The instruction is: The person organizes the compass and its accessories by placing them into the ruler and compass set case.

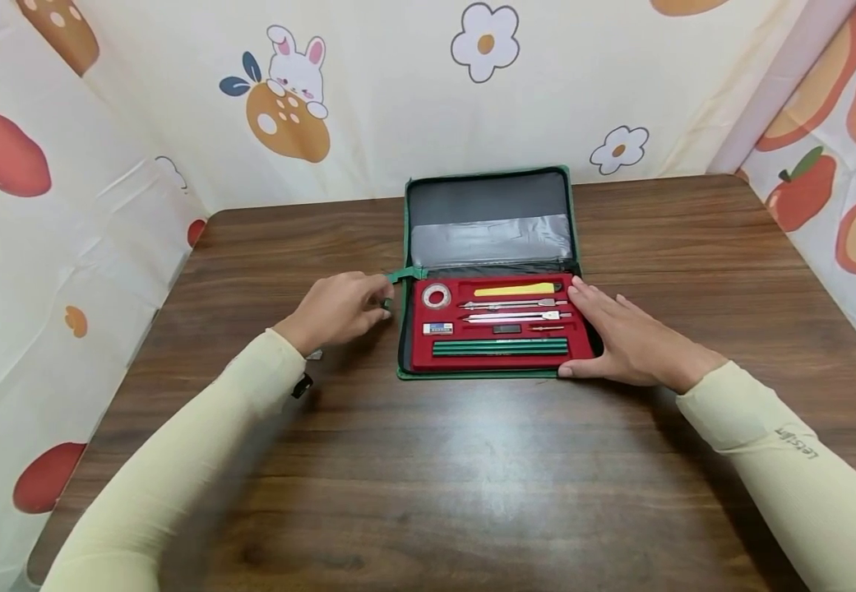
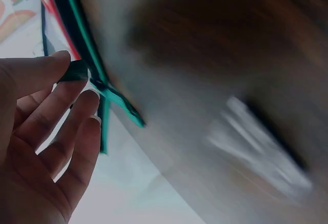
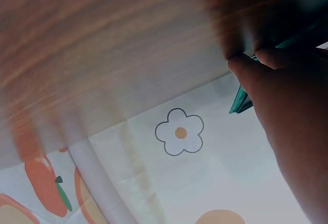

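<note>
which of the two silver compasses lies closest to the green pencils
The near compass; the far compass lies beyond it, towards the yellow cutter.

The green, red-trayed case [image 1: 494, 270] lies open on the table [image 1: 428, 485].

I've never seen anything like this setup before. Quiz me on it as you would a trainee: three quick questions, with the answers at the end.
1. In the head view, which item in the red tray sits lowest in the picture?
A) eraser
B) green pencils
C) yellow cutter

2. True or false: the green case lies open.

3. Which hand pinches a small dark-green piece between its fingers?

Key: 1. B; 2. True; 3. The left hand.
</note>
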Action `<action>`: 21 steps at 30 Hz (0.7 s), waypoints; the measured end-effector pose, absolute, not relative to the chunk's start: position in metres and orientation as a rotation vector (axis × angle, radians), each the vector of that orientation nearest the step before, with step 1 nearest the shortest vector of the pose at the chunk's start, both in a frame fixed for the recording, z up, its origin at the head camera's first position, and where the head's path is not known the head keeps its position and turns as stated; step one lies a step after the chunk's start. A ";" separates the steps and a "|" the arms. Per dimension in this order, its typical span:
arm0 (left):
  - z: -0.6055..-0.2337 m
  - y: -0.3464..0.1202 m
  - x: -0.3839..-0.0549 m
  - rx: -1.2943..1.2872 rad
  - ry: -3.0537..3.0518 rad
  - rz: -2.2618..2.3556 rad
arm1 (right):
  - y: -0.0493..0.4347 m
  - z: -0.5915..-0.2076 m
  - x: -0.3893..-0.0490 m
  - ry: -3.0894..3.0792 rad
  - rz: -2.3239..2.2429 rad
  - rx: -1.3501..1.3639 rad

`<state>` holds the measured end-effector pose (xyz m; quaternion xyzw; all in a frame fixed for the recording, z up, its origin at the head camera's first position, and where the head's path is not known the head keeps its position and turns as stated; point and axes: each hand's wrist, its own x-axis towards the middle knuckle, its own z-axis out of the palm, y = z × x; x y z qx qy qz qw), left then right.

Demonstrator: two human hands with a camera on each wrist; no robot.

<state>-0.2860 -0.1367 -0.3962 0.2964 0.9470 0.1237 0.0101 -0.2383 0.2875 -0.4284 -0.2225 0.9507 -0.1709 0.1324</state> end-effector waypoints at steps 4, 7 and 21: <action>-0.391 -0.119 -0.283 0.928 2.925 0.438 | 0.287 -0.429 -0.238 2.757 -0.498 -0.641; -0.389 -0.105 -0.280 0.976 2.891 0.451 | 0.287 -0.429 -0.238 2.763 -0.497 -0.648; -0.383 -0.045 -0.278 1.213 2.792 0.391 | 0.289 -0.430 -0.239 2.761 -0.492 -0.639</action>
